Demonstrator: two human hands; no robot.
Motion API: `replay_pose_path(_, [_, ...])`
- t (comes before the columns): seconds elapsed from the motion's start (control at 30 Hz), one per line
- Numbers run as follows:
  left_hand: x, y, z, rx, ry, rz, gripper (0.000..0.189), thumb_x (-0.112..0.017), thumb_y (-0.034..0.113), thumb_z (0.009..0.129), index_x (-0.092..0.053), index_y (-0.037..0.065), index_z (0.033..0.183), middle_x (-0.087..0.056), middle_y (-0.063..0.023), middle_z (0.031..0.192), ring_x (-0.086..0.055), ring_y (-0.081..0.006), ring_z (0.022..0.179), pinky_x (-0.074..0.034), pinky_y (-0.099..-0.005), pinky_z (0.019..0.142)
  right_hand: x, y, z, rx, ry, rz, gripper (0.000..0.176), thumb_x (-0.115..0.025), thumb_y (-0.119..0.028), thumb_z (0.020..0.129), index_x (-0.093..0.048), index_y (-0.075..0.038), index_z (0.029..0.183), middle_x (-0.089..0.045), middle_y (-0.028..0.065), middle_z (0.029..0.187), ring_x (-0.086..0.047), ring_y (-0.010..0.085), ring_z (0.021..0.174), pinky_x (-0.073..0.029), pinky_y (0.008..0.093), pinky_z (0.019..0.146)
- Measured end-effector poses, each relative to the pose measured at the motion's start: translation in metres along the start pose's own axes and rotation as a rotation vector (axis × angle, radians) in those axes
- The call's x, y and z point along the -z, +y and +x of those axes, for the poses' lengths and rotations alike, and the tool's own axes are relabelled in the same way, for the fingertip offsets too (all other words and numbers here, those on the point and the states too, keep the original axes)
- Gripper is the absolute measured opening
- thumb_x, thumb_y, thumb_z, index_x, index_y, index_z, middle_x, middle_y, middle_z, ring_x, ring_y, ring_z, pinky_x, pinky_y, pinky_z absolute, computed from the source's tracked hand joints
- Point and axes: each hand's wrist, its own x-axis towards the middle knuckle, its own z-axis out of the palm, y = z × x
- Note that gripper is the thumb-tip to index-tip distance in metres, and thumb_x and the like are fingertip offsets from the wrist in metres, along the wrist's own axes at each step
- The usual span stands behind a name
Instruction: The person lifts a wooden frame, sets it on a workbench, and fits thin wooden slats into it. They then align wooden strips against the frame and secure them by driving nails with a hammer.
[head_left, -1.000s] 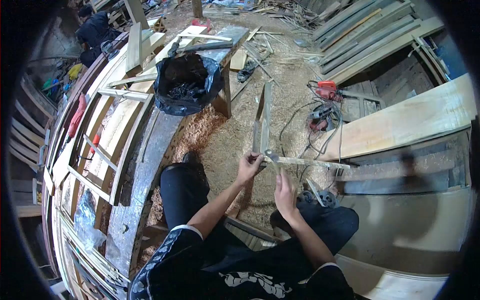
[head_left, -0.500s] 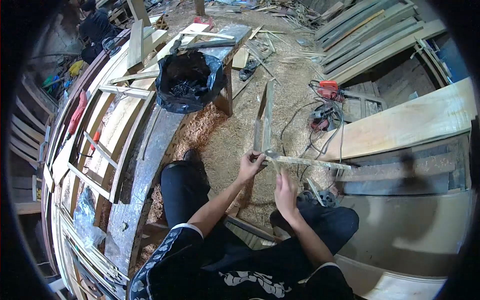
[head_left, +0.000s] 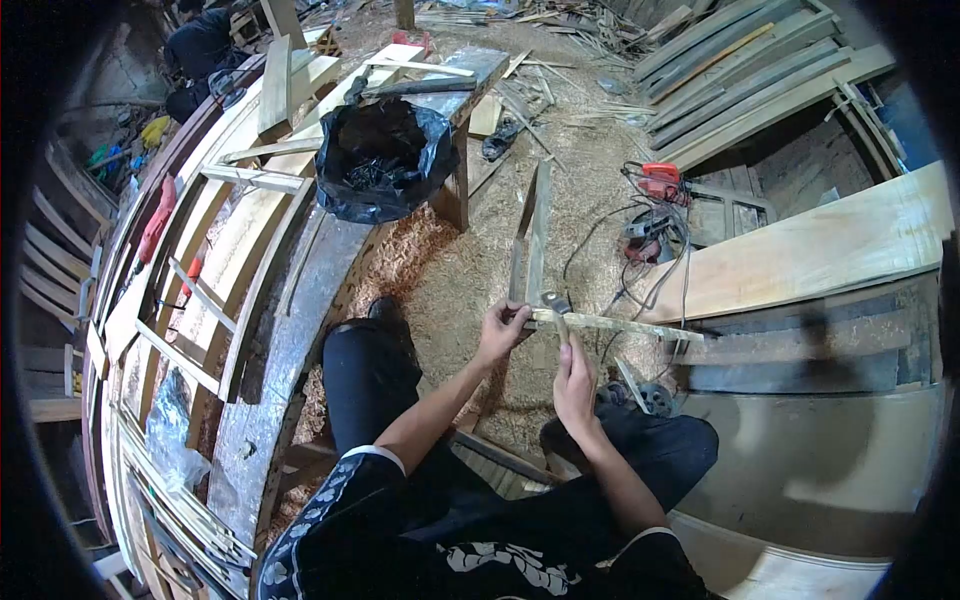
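Observation:
My right hand (head_left: 575, 385) is wrapped round the wooden handle of a hammer (head_left: 556, 304), whose metal head sits just over a thin wooden strip (head_left: 625, 325). At the strip's left end my left hand (head_left: 503, 332) pinches with thumb and fingers where the strip meets an upright narrow wooden frame (head_left: 537, 230). Whether a nail is between those fingers is too small to tell. The frame's long pieces run away from me over the shavings.
A workbench (head_left: 262, 400) with wooden frames stands on the left, bearing a black bag (head_left: 385, 205) of dark bits. Corded power tools (head_left: 660, 185) lie on the floor beyond. Wide boards (head_left: 810, 250) are at the right. A person (head_left: 200, 45) is at the far left.
The hammer head has shifted slightly right and away from my left fingers, and the hammer is less blurred. My left hand stays at the strip's end.

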Motion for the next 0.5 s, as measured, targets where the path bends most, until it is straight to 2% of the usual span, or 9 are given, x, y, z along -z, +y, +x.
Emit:
replay_pose_path(0.03, [0.002, 0.001, 0.001, -0.04, -0.008, 0.054, 0.013, -0.066, 0.013, 0.095, -0.061, 0.001, 0.098, -0.068, -0.004, 0.088, -0.067, -0.0117, 0.072, -0.057, -0.0264, 0.059, 0.001, 0.0, 0.002, 0.0, 0.003, 0.005, 0.034, -0.049, -0.017, 0.102, -0.058, 0.006, 0.124, -0.065, 0.0287, 0.101, -0.065, 0.0431, 0.088, -0.05, 0.0488, 0.075])
replay_pose_path(0.1, [0.005, -0.003, -0.001, -0.046, -0.028, 0.009, 0.013, -0.066, 0.014, 0.096, -0.062, 0.001, 0.097, -0.068, -0.0028, 0.086, -0.064, -0.0089, 0.072, -0.054, -0.0252, 0.06, 0.003, -0.003, 0.005, 0.041, -0.054, -0.04, 0.036, -0.049, -0.019, 0.102, -0.056, 0.005, 0.127, -0.064, 0.03, 0.108, -0.064, 0.0433, 0.093, -0.051, 0.0487, 0.078])
replay_pose_path(0.13, [0.009, -0.008, 0.002, -0.057, -0.027, 0.052, 0.012, -0.065, 0.013, 0.096, -0.062, 0.002, 0.096, -0.067, -0.0023, 0.085, -0.062, -0.0076, 0.072, -0.053, -0.0248, 0.062, 0.001, 0.002, 0.002, -0.03, -0.12, -0.086, 0.038, -0.047, -0.021, 0.103, -0.054, 0.004, 0.13, -0.063, 0.0298, 0.115, -0.064, 0.0432, 0.099, -0.051, 0.048, 0.082])
replay_pose_path(0.23, [0.009, -0.009, 0.003, -0.052, -0.004, 0.055, 0.012, -0.065, 0.013, 0.096, -0.063, 0.002, 0.093, -0.067, -0.0012, 0.083, -0.058, -0.0056, 0.072, -0.05, -0.0242, 0.064, -0.003, 0.009, -0.003, 0.057, -0.116, -0.079, 0.039, -0.046, -0.023, 0.103, -0.054, 0.002, 0.131, -0.062, 0.0283, 0.118, -0.063, 0.0426, 0.103, -0.051, 0.047, 0.085])
replay_pose_path(0.3, [0.009, -0.006, 0.0, -0.033, 0.012, 0.021, 0.012, -0.065, 0.013, 0.096, -0.063, 0.002, 0.092, -0.066, -0.0007, 0.082, -0.056, -0.0049, 0.072, -0.048, -0.024, 0.064, -0.004, 0.01, -0.002, 0.076, -0.088, -0.074, 0.038, -0.046, -0.023, 0.103, -0.055, 0.0, 0.132, -0.063, 0.0264, 0.118, -0.064, 0.0424, 0.101, -0.052, 0.0471, 0.083])
replay_pose_path(0.37, [0.009, -0.004, 0.0, -0.026, 0.016, -0.033, 0.012, -0.064, 0.013, 0.096, -0.064, 0.002, 0.093, -0.067, -0.0014, 0.082, -0.058, -0.0057, 0.073, -0.05, -0.0243, 0.065, 0.008, -0.007, 0.006, -0.097, -0.191, -0.043, 0.038, -0.046, -0.022, 0.103, -0.055, 0.002, 0.131, -0.064, 0.0273, 0.114, -0.065, 0.0426, 0.096, -0.052, 0.0476, 0.08])
replay_pose_path(0.4, [0.008, -0.007, 0.003, -0.026, 0.012, -0.031, 0.012, -0.064, 0.013, 0.096, -0.064, 0.002, 0.093, -0.067, -0.0014, 0.082, -0.058, -0.0057, 0.073, -0.05, -0.0243, 0.065, 0.012, -0.012, 0.008, -0.098, -0.188, -0.042, 0.038, -0.046, -0.022, 0.103, -0.055, 0.002, 0.131, -0.064, 0.0273, 0.114, -0.065, 0.0426, 0.096, -0.052, 0.0476, 0.08])
replay_pose_path(0.47, [0.008, -0.013, 0.004, 0.026, 0.01, -0.073, 0.012, -0.065, 0.013, 0.096, -0.064, 0.001, 0.093, -0.067, -0.0021, 0.083, -0.059, -0.0064, 0.074, -0.051, -0.0244, 0.068, 0.015, -0.02, 0.006, 0.11, 0.031, 0.046, 0.036, -0.047, -0.02, 0.103, -0.056, 0.004, 0.128, -0.065, 0.0281, 0.109, -0.065, 0.0434, 0.089, -0.052, 0.0487, 0.075])
replay_pose_path(0.5, [0.007, -0.01, -0.001, 0.034, 0.007, -0.071, 0.012, -0.065, 0.013, 0.096, -0.064, 0.001, 0.093, -0.067, -0.0021, 0.083, -0.059, -0.0064, 0.074, -0.051, -0.0244, 0.068, 0.01, -0.013, 0.002, 0.101, 0.032, 0.044, 0.036, -0.047, -0.02, 0.103, -0.056, 0.004, 0.128, -0.065, 0.0281, 0.109, -0.065, 0.0434, 0.089, -0.052, 0.0487, 0.075])
